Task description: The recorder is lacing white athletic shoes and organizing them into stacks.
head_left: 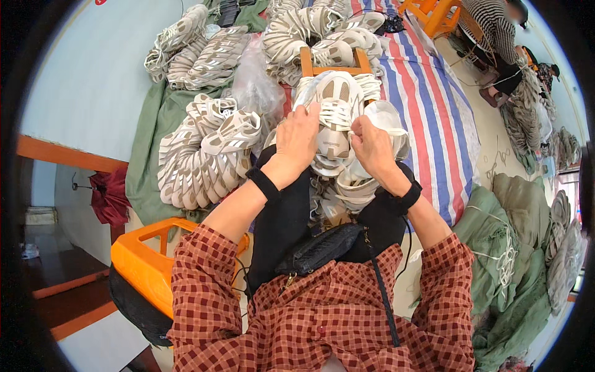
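Observation:
In front of my knees lies a white and beige sneaker (pixel 332 141), with white shoelaces (pixel 335 114) crossing its upper. My left hand (pixel 299 137) is closed at the sneaker's left side, its fingertips against the edge by the laces. On the other side my right hand (pixel 374 146) is closed in a pinch at the lace edge; the lace between its fingers is mostly hidden. Another pale shoe (pixel 387 118) sits just beyond my right hand, partly covered by it. More shoes are stacked beneath the laced one, and a wooden frame (pixel 334 69) stands behind it.
Curved rows of sneakers (pixel 204 167) lie at the left on green cloth (pixel 145 142). Striped sheeting (pixel 427 118) covers a pile at the right. An orange stool (pixel 145 254) stands by my left elbow. Green sacks (pixel 508 248) lie at the right; a person (pixel 496 37) sits far right.

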A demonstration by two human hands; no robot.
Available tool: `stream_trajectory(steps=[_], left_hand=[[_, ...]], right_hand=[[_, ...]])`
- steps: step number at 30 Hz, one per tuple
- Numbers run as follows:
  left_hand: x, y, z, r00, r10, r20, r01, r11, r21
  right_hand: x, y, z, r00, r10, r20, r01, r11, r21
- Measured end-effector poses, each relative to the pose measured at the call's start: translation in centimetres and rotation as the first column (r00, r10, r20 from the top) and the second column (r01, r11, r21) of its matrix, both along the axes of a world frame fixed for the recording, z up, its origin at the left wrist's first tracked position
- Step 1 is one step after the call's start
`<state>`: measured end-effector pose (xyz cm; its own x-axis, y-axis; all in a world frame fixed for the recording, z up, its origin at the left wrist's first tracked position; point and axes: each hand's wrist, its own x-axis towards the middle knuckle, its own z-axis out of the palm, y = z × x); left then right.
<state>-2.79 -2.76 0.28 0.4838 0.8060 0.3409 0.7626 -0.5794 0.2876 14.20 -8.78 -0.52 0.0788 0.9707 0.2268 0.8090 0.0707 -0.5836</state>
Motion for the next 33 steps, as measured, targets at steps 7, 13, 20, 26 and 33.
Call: stream_trajectory(steps=[7, 13, 20, 26, 33], left_hand=[[-0.9, 1.0, -0.9, 0.997, 0.012, 0.080, -0.005, 0.996, -0.091], [-0.7, -1.0, 0.0, 0.962, -0.139, -0.234, 0.176, 0.974, 0.143], [2.0, -0.2, -0.1, 0.848, -0.075, -0.524, 0.187, 0.969, 0.164], [0.7, 0.6, -0.5, 0.838, -0.127, -0.531, 0.302, 0.918, 0.258], [0.9, 0.3, -1.5, 0.897, -0.091, -0.433, 0.265, 0.894, 0.361]], right_hand=[[0.3, 0.0, -0.1, 0.990, -0.010, 0.139, 0.025, 0.995, -0.101], [-0.6, -0.5, -0.8, 0.946, 0.076, 0.314, -0.112, 0.989, 0.100], [-2.8, -0.4, 2.4, 0.722, 0.199, 0.663, -0.115, 0.979, -0.169], [-3.0, 0.7, 1.6, 0.663, 0.098, 0.742, -0.108, 0.994, -0.035], [-0.6, 1.1, 1.4, 0.682, 0.215, 0.698, -0.413, 0.902, 0.126]])
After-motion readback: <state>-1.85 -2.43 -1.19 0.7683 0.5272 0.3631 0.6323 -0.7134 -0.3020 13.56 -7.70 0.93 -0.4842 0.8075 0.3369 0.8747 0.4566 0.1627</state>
